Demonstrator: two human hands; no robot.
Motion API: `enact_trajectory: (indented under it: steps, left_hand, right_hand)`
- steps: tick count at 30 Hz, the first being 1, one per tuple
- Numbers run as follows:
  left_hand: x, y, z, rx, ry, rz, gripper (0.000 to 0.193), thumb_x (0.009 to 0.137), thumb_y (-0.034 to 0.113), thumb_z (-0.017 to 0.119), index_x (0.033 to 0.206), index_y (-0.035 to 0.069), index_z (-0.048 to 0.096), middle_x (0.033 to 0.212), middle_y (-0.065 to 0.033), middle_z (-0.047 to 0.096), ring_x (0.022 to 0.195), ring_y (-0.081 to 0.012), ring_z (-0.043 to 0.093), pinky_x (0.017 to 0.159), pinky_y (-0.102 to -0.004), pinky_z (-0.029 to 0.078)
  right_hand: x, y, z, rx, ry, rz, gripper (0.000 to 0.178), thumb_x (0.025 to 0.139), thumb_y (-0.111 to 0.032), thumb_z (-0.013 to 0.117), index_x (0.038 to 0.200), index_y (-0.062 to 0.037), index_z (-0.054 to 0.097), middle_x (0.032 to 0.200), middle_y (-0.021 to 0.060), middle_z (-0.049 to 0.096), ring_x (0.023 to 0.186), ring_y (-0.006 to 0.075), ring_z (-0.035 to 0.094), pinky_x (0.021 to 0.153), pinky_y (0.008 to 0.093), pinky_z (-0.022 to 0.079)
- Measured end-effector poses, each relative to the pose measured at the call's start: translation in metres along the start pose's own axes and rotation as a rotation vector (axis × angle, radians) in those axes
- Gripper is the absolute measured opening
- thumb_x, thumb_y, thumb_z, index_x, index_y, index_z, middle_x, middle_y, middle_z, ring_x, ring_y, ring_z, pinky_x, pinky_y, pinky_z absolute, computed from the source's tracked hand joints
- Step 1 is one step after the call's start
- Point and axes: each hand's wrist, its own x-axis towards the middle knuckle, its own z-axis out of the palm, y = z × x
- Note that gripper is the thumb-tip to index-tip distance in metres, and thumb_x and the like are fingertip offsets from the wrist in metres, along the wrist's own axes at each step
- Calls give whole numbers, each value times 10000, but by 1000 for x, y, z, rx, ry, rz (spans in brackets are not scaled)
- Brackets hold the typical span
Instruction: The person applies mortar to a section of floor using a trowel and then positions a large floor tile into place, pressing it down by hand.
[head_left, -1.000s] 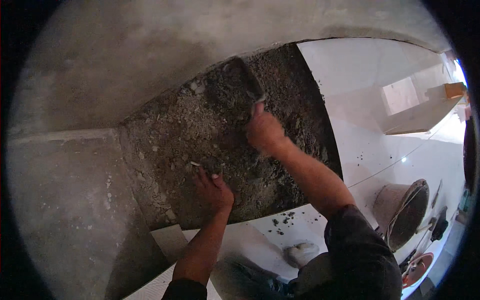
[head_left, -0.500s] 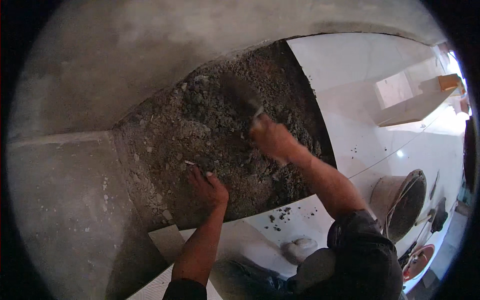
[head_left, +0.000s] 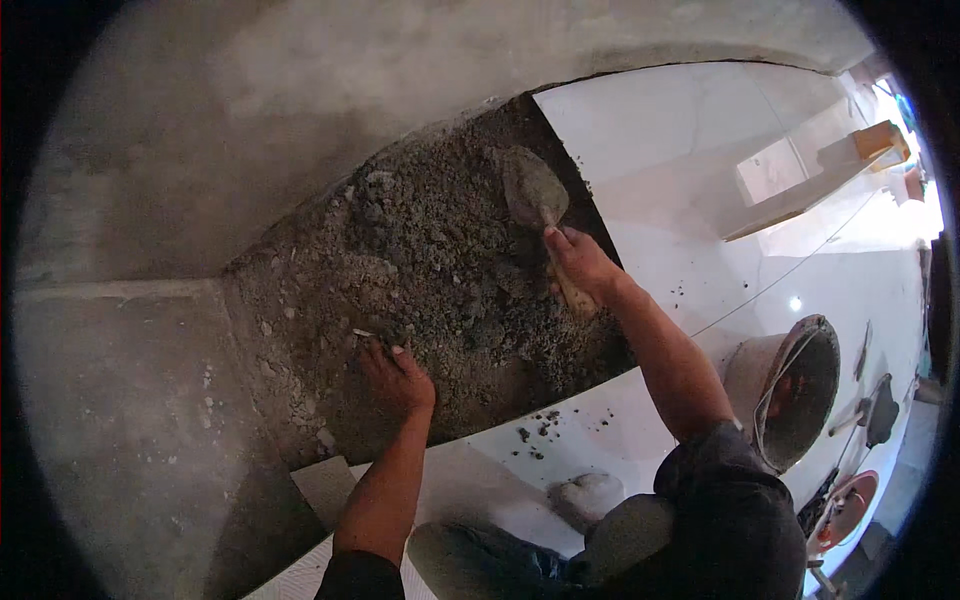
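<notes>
Right hand (head_left: pixel 582 265): fingers curled close around the handle of a trowel (head_left: pixel 537 187). Trowel is over the dark, crumbly bed (head_left: pixel 440 240), near its right edge and toward its upper right corner; cannot tell whether the blade touches. Long axis slants steeply: blade tip toward the wall (head_left: pixel 300 130) and a little left, handle butt toward the bed's lower right corner. Left hand (head_left: pixel 400 385): rests near the bed's lower edge, fingers slightly apart; a short pale stick (head_left: pixel 363 332) is at the fingertips (held or merely beside them, I cannot tell). White tiles (head_left: pixel 680 190) border the bed's right edge. On them, beyond the right forearm, a bucket (head_left: pixel 743 378); dark crumbs (head_left: pixel 540 432) lie just off the bed's lower edge.
</notes>
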Motion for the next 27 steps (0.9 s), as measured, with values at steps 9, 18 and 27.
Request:
enact_trajectory:
  steps: [9,18,27]
  left_hand:
    - [-95,14,-113,-59,-131,153,665,969,434,431,1455,27,231,1520,-228,139,1405,-387,166,1124,-523,175]
    - [-254,-54,-209,349,-671,646,389,812,181,637,1170,47,565,1185,-166,572,1173,-368,489,1032,-509,326]
    - [-253,-91,-198,178,-519,598,293,756,174,618,1040,104,618,1087,-126,597,1117,-364,504,1016,-542,332]
  right_hand:
    - [81,-20,-15,-685,46,-128,588,999,-417,301,994,90,598,965,303,631,962,439,615,828,498,484]
    - [58,-6,-3,-1239,-232,-199,315,908,-207,496,1098,24,594,1091,225,627,1007,319,635,779,437,538]
    - [42,-5,12,-1083,9,-524,350,866,-129,545,1178,28,512,918,233,638,906,404,631,693,450,540]
